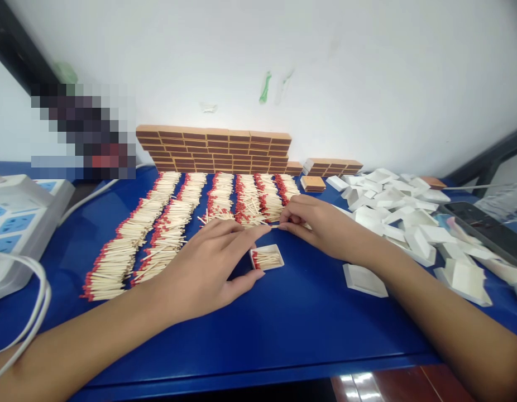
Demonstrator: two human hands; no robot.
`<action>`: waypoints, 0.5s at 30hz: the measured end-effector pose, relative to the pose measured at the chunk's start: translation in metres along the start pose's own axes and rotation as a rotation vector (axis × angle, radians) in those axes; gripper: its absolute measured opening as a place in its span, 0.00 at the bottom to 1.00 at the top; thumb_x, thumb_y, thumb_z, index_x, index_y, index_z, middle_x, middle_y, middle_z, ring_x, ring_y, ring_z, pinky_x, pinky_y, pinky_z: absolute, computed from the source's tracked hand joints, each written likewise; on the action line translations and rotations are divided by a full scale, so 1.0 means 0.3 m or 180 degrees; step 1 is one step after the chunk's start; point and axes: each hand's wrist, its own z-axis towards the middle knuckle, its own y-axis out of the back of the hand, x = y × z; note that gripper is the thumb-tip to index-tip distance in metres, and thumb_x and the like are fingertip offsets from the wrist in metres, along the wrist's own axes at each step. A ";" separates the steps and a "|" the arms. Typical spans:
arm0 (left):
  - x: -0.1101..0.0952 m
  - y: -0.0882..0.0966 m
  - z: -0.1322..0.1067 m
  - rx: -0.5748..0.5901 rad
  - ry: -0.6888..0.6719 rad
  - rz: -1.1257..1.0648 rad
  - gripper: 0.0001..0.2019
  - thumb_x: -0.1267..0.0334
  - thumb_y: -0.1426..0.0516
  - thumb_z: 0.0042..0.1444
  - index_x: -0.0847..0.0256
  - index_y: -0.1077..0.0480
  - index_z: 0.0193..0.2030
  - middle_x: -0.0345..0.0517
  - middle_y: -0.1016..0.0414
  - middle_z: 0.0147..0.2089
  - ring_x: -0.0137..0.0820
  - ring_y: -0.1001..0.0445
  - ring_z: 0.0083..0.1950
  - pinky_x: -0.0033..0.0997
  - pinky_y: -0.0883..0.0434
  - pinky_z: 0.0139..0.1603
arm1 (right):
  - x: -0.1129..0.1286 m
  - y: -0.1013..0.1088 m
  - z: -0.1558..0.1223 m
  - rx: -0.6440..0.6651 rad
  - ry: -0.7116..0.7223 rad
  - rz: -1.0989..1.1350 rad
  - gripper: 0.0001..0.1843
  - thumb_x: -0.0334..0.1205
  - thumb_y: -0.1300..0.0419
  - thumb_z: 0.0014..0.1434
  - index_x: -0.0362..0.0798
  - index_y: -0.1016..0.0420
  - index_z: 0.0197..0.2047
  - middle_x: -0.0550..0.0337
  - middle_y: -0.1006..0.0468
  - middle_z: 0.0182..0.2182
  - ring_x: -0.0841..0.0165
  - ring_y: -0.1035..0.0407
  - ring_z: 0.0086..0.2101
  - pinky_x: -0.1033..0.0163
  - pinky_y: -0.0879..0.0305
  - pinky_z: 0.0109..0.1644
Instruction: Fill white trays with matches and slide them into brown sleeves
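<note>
A small white matchbox tray (279, 262), part filled with red-headed matches, lies on the blue table. My left hand (208, 257) is spread over its left side, thumb by the tray's near edge and index finger stretched out beyond its far edge. Whether the thumb touches the tray I cannot tell. Just behind the tray, my right hand (311, 220) pinches a matchstick (274, 226), whose pale end shows by my left index fingertip. Long rows of matches (116, 257) lie to the left, and shorter rows of matches (220, 192) lie behind my hands.
Closed brown matchboxes (216, 148) are stacked along the wall, with a lower stack (334, 166) and a single matchbox (312, 183) to the right. Empty white trays (392, 206) are heaped at right beside a phone (488, 229). A power strip (15, 234) and white cable stand left.
</note>
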 end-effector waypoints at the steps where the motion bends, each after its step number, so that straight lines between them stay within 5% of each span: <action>1: -0.001 0.001 0.000 -0.0036 0.0040 0.0031 0.27 0.59 0.38 0.69 0.58 0.37 0.72 0.49 0.19 0.51 0.43 0.22 0.56 0.47 0.26 0.61 | 0.009 0.006 -0.004 -0.0028 0.0007 0.0018 0.08 0.38 0.42 0.74 0.49 0.26 0.40 0.54 0.25 0.37 0.61 0.30 0.38 0.58 0.35 0.40; 9: 0.001 -0.003 0.003 -0.0092 0.0130 0.0121 0.29 0.59 0.37 0.68 0.59 0.37 0.72 0.49 0.17 0.49 0.44 0.22 0.57 0.50 0.26 0.62 | 0.139 -0.006 -0.029 0.0021 0.0357 0.0110 0.05 0.36 0.41 0.74 0.49 0.25 0.43 0.53 0.23 0.42 0.61 0.27 0.41 0.58 0.32 0.43; 15: 0.002 -0.002 0.002 -0.0028 0.0156 0.0052 0.27 0.58 0.38 0.69 0.56 0.36 0.71 0.49 0.18 0.51 0.44 0.23 0.58 0.50 0.25 0.62 | 0.134 -0.005 -0.028 0.0006 0.0225 0.0372 0.04 0.37 0.39 0.73 0.50 0.22 0.44 0.55 0.23 0.40 0.64 0.27 0.39 0.58 0.32 0.41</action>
